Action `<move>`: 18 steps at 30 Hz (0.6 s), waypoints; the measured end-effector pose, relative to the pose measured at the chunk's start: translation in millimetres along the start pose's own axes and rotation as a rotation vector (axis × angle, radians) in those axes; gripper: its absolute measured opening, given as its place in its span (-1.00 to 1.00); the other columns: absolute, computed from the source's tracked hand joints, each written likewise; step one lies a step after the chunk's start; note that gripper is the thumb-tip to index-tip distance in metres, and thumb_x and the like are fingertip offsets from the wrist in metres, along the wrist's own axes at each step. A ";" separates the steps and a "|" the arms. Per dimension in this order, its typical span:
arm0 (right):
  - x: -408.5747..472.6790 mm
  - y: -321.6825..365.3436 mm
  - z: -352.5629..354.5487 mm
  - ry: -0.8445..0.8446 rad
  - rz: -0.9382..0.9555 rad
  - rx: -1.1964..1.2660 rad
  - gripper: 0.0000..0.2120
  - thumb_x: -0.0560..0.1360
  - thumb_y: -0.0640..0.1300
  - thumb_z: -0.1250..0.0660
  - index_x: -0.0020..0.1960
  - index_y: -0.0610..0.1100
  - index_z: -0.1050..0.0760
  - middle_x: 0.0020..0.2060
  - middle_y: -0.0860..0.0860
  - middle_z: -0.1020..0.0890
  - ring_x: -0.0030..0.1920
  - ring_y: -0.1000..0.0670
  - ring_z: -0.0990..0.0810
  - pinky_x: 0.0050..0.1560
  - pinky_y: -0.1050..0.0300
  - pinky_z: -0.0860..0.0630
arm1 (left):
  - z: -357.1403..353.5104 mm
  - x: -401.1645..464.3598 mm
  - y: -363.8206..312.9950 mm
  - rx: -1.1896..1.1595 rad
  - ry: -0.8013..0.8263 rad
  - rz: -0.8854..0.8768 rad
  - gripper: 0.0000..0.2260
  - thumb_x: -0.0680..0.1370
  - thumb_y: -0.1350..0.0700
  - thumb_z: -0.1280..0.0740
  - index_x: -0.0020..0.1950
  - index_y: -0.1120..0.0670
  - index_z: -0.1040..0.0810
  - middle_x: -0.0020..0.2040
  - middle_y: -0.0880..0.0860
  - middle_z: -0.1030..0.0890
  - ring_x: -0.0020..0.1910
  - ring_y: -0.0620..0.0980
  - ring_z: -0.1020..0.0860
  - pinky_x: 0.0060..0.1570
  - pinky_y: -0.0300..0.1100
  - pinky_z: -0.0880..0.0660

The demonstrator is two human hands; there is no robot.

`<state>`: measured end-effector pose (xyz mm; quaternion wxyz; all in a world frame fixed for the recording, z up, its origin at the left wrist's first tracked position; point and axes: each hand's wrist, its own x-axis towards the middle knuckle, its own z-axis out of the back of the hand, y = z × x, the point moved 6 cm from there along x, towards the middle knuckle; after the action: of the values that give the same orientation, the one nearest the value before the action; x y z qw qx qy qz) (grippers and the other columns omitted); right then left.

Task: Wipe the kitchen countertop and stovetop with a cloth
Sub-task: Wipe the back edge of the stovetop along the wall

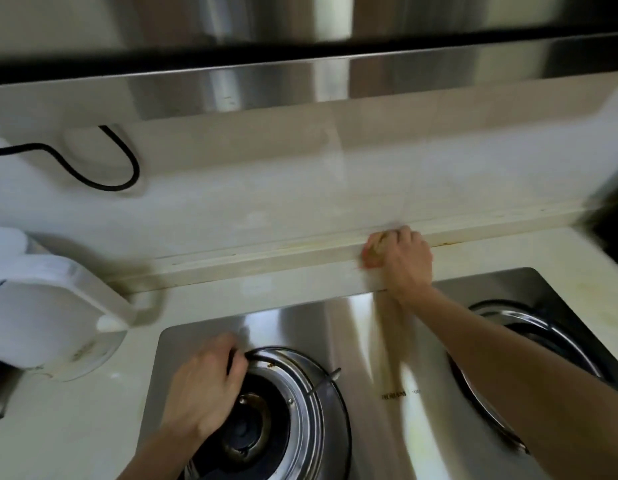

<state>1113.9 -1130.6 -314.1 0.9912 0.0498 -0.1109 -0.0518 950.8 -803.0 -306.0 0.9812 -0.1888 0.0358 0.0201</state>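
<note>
The steel stovetop point(366, 344) is set into a cream countertop point(75, 431). My right hand point(399, 258) reaches over it to the raised ledge point(259, 259) at the foot of the back wall. Its fingers are curled round a small bunched cloth point(371, 253), pale and mostly hidden in the fist, pressed on the ledge. My left hand point(203, 386) lies on the left burner ring point(300, 403), with fingers and thumb curled over the ring's back left edge. The picture is blurred by motion.
A white electric kettle point(54, 306) stands on the counter left of the stove, and its black cord point(103, 168) loops along the wall. The right burner point(529, 344) lies under my right forearm. A steel range hood point(231, 88) hangs overhead. Yellow-brown stains run along the ledge.
</note>
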 end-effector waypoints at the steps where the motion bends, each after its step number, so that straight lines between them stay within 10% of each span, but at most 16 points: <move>1: 3.1 -25.3 1.2 0.032 -0.136 -0.030 -0.72 0.58 -0.22 -0.18 0.23 -0.32 -0.46 0.11 -0.26 -0.51 0.10 -0.31 -0.52 0.04 -0.19 -0.51 | 0.1 0.0 -0.9 0.007 -0.007 0.003 -0.87 0.63 -0.05 -0.11 -0.05 -0.08 -0.38 -0.22 -0.05 -0.45 -0.07 0.10 -0.58 -0.19 -0.10 -0.30; 4: -7.7 -65.7 -3.2 0.149 -0.348 -0.076 -0.59 0.62 -0.12 -0.20 0.40 -0.31 -0.34 0.25 -0.24 -0.45 0.24 -0.26 -0.46 0.20 -0.12 -0.44 | -0.7 -0.9 -1.5 -0.002 -0.034 0.037 -0.75 0.63 -0.11 -0.05 0.01 -0.03 -0.44 -0.16 -0.02 -0.52 -0.04 0.11 -0.56 -0.11 -0.07 -0.38; 11: -9.5 -0.8 -22.1 0.443 -0.077 0.031 -0.52 0.43 -0.13 -0.10 0.33 0.04 -0.42 0.27 -0.20 -0.50 0.32 -0.25 -0.43 0.34 -0.27 -0.32 | 2.7 -2.8 -55.1 -0.057 -0.115 -0.113 -0.58 0.59 -0.17 -0.02 0.24 0.03 -0.47 0.18 0.00 -0.55 0.24 0.03 -0.45 0.40 0.02 -0.25; 18: -40.9 30.0 3.3 0.573 0.205 0.277 -0.56 0.52 -0.24 -0.21 0.38 -0.03 -0.51 0.35 -0.13 -0.50 0.37 -0.19 -0.44 0.40 -0.02 -0.34 | -32.7 -10.0 -100.0 -0.046 0.115 -0.254 -0.47 0.51 -0.34 -0.04 0.21 -0.02 -0.52 0.15 -0.06 -0.59 0.21 -0.02 -0.50 0.41 0.07 -0.25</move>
<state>1076.3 -1096.5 -316.3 0.9660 0.1850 0.1621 0.0798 944.1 -908.2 -298.5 0.9675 -0.2153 0.0671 -0.1144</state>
